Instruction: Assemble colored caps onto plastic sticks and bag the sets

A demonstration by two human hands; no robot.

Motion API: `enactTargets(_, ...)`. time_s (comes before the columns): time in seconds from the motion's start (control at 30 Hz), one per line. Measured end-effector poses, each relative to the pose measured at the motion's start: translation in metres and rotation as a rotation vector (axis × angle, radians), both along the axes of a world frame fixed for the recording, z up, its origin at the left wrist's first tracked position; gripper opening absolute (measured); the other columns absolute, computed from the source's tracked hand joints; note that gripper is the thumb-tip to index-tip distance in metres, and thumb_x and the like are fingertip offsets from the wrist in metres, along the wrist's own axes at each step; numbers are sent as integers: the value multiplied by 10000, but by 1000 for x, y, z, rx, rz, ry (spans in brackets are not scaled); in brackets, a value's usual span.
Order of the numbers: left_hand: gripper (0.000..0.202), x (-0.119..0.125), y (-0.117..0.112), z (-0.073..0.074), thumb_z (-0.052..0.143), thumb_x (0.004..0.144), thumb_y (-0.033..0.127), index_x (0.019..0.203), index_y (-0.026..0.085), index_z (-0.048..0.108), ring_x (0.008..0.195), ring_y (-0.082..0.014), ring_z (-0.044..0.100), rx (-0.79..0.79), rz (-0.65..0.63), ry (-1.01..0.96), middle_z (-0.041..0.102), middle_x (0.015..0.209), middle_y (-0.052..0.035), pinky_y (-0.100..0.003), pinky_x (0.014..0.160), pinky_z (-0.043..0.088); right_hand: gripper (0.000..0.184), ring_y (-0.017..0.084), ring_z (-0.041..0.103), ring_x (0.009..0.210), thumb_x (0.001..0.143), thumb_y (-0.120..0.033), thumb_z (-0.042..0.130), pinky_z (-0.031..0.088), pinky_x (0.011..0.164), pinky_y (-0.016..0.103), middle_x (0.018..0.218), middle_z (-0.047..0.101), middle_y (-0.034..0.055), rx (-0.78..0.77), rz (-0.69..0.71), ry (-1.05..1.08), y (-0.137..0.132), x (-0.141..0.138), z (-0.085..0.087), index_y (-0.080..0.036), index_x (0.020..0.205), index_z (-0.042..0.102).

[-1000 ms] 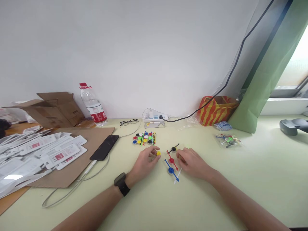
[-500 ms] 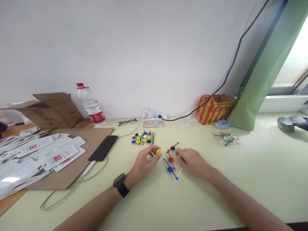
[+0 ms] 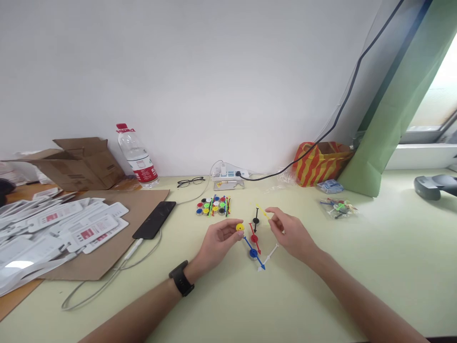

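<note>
My left hand point(image 3: 218, 241), with a dark watch on its wrist, pinches a small yellow disc point(image 3: 240, 227) and holds it just above the table. My right hand point(image 3: 291, 232) pinches one end of a thin yellow stick point(image 3: 263, 211), whose tip points left toward the disc. Between the hands lie a black disc on a black stick point(image 3: 256, 220), a red one point(image 3: 254, 238), a blue one point(image 3: 253, 253) and a loose white stick point(image 3: 270, 251). A cluster of coloured discs and sticks point(image 3: 213, 206) lies just beyond.
A black phone point(image 3: 154, 219) with a white cable lies on brown cardboard point(image 3: 107, 247). White packets point(image 3: 53, 228), an open carton point(image 3: 80, 162) and a water bottle point(image 3: 137, 156) fill the left. Glasses point(image 3: 191, 181), a power strip point(image 3: 229, 176), a striped bag point(image 3: 319, 163) and a parts pouch point(image 3: 338, 207) stand behind.
Both hands have lifted off the table. The left raised the yellow disc and moved right. The right picked up a yellow stick. The black piece has turned more upright.
</note>
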State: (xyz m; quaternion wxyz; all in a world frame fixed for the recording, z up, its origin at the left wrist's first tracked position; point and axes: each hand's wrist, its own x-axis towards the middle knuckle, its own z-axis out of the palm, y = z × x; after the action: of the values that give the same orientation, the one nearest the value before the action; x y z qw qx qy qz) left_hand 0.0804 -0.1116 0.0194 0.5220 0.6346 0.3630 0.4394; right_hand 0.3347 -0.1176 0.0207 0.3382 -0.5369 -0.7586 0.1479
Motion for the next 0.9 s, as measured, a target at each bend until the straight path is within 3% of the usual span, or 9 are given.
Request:
enactTargets(0.13, 384, 2, -2, 0, 815, 836, 359, 1158, 171, 727, 874, -185, 723, -66, -59, -59, 770, 941, -66, -332, 858, 597, 271, 203, 655, 785, 1006, -323, 478, 522, 740, 332, 921, 699, 49, 31, 90, 247, -5, -11, 1, -233, 1236, 591)
enactTargets(0.23, 376, 4, -1, -2, 809, 843, 362, 1156, 167, 739, 839, -185, 723, -96, -105, -80, 782, 926, -74, -339, 834, 606, 212, 207, 681, 858, 1005, -318, 523, 547, 815, 348, 1020, 719, 70, 63, 159, 314, -12, -23, 3, -237, 1164, 638)
enactTargets(0.53, 370, 5, -4, 6, 791, 859, 383, 1137, 141, 769, 792, -177, 713, -155, -166, -58, 787, 924, -94, -309, 778, 597, 241, 209, 670, 884, 1037, -169, 470, 556, 786, 358, 970, 717, 80, 342, 374, 183, -14, -30, -9, -233, 1167, 663)
enactTargets(0.9, 347, 2, -4, 6, 800, 855, 370, 1119, 146, 774, 792, -170, 702, -176, -183, -93, 781, 950, -92, -312, 792, 585, 272, 207, 663, 945, 1001, -65, 492, 548, 790, 354, 1021, 712, 81, 481, 375, 67, -11, -24, -13, -233, 1109, 678)
